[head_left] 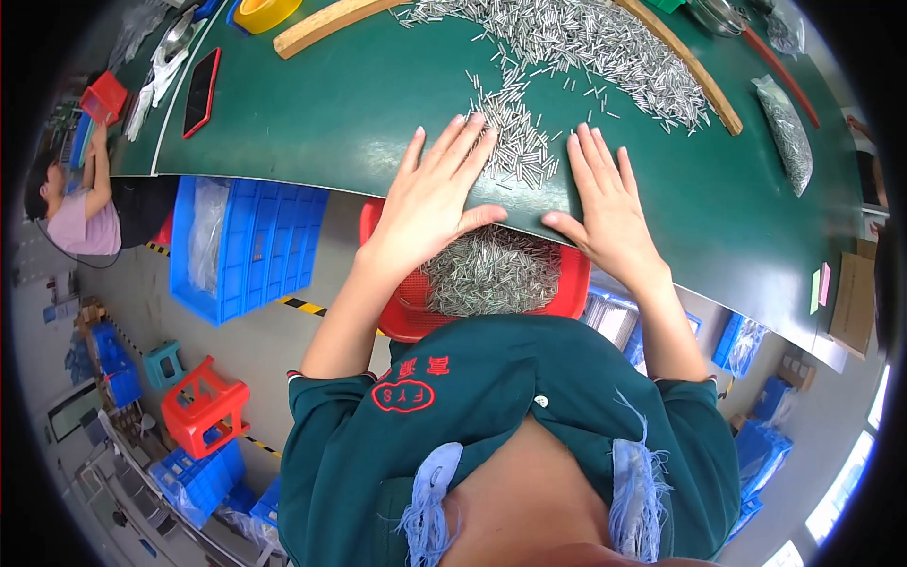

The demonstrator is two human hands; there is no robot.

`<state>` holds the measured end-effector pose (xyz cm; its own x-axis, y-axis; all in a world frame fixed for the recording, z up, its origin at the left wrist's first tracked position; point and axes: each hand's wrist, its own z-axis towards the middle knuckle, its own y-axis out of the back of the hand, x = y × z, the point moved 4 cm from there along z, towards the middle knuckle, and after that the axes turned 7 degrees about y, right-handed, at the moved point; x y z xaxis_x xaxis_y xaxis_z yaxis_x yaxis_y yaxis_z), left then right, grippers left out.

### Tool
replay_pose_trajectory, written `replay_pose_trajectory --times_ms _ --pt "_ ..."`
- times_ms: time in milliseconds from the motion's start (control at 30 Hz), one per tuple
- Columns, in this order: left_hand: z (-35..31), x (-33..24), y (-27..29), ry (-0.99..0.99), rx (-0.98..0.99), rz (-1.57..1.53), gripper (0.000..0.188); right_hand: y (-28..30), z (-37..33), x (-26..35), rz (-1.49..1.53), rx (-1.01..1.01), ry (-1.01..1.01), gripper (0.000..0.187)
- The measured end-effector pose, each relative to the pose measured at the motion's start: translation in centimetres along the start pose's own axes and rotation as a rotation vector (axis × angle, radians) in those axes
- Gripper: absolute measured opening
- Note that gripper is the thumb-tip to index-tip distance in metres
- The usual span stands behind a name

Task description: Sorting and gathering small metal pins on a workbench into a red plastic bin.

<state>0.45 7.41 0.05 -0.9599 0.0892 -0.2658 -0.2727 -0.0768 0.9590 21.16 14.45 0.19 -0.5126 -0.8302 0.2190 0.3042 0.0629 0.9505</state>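
Both hands lie flat on the green tabletop [312, 123], one on each side of a small batch of short metal pins [520, 142]. My left hand [435, 184] has its fingers stretched forward, the fingertips against the left edge of the pins. My right hand [607, 203] is spread to the right of them, a little apart, its thumb pointing inward. Below the table's edge, between my forearms, sits a red plastic basket [406, 319] filled with more pins [491, 274]. A large heap of the same pins [605, 47] covers the far part of the table.
Two wooden strips [331, 24] [694, 66] flank the heap. A phone [201, 93] and yellow tape roll [265, 13] lie at left, a bag of pins [784, 132] at right. Blue crates [250, 246] and a red stool [203, 406] stand below. Another person [85, 203] works at far left.
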Motion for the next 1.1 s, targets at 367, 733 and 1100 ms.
replay_pose_trajectory --times_ms 367,733,1100 --pt "-0.6 -1.5 -0.6 -0.034 -0.077 0.065 0.097 0.1 0.7 2.5 0.033 0.133 0.113 0.107" --pt "-0.4 1.5 0.3 0.060 -0.131 0.075 0.114 1.1 -3.0 2.5 -0.033 0.146 0.040 0.098" --pt "-8.4 -0.1 -0.9 0.114 -0.313 -0.071 0.071 1.3 -3.3 3.1 0.005 0.174 0.068 0.100"
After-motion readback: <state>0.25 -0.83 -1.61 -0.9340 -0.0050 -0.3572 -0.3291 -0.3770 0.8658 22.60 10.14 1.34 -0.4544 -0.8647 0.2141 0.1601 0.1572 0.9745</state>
